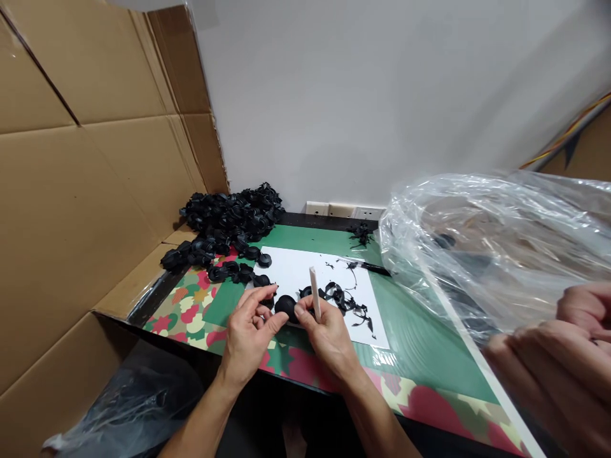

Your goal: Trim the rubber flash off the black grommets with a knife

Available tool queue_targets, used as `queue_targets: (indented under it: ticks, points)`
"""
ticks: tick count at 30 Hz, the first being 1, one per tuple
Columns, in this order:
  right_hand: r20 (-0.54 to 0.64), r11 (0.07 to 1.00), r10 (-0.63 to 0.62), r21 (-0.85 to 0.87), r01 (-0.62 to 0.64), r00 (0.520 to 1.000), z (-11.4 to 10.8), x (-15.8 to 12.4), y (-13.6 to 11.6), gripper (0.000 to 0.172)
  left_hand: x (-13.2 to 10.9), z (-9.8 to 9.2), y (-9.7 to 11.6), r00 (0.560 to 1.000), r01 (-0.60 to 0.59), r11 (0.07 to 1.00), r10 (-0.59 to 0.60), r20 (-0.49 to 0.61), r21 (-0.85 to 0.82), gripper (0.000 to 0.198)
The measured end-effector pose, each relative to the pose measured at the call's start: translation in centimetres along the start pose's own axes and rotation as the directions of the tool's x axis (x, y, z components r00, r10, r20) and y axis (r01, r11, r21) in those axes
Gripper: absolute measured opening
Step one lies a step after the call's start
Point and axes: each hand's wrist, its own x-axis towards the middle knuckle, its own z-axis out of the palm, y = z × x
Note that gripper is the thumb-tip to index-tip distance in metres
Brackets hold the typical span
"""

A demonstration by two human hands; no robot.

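Observation:
A round black ribbed rubber-looking piece (285,306) is between my two hands. My right hand (331,334) pinches its right edge between thumb and finger. The same hand has a slim white stick-like tool (314,289) pointing upward; its lower end is hidden by the fingers. My left hand (248,327) has its fingers apart, the thumb tip close to or touching the piece's left side. A tiny dark bit shows by its index fingertip. Under both hands is a white sheet (291,264), with thin black curled scraps (341,298) to the right.
A heap of black rubber-looking parts (233,213) stands at the back left beside a cardboard wall (109,159). A black-handled tool (375,268) lies at the sheet's right edge. A clear plastic bag (405,216) fills the right. Another person's hand (558,362) is at far right.

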Motion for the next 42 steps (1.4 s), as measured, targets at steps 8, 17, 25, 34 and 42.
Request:
queue_targets:
  ticks: [8, 17, 25, 34, 42]
  points:
    - [0.125, 0.985, 0.043, 0.159, -0.063, 0.991, 0.4, 0.4, 0.7, 0.036, 0.2, -0.2, 0.0, 0.991, -0.087, 0.983, 0.069, 0.113, 0.162, 0.039]
    - [0.264, 0.887, 0.099, 0.413, -0.205, 0.959, 1.0, 0.3, 0.2, 0.05, 0.9, -0.8, -0.1, 0.969, 0.174, 0.982, -0.157, 0.19, -0.075, 0.032]
    - [0.323, 0.751, 0.184, 0.563, -0.345, 0.928, 1.2, 0.3, -0.3, 0.054, 1.0, -0.6, 0.0, 0.957, 0.26, 0.959, -0.24, 0.165, -0.112, 0.036]
    - [0.317, 0.693, 0.26, 0.596, -0.405, 0.912, 1.0, 0.6, -0.6, 0.057, 1.5, -0.2, -0.4, 0.959, 0.243, 0.961, -0.218, 0.182, -0.128, 0.038]
    - [0.33, 0.698, 0.266, 0.582, -0.417, 0.906, 0.8, 0.9, 0.1, 0.054, 1.6, -0.1, 0.0, 0.932, 0.292, 0.946, -0.247, 0.267, -0.143, 0.041]
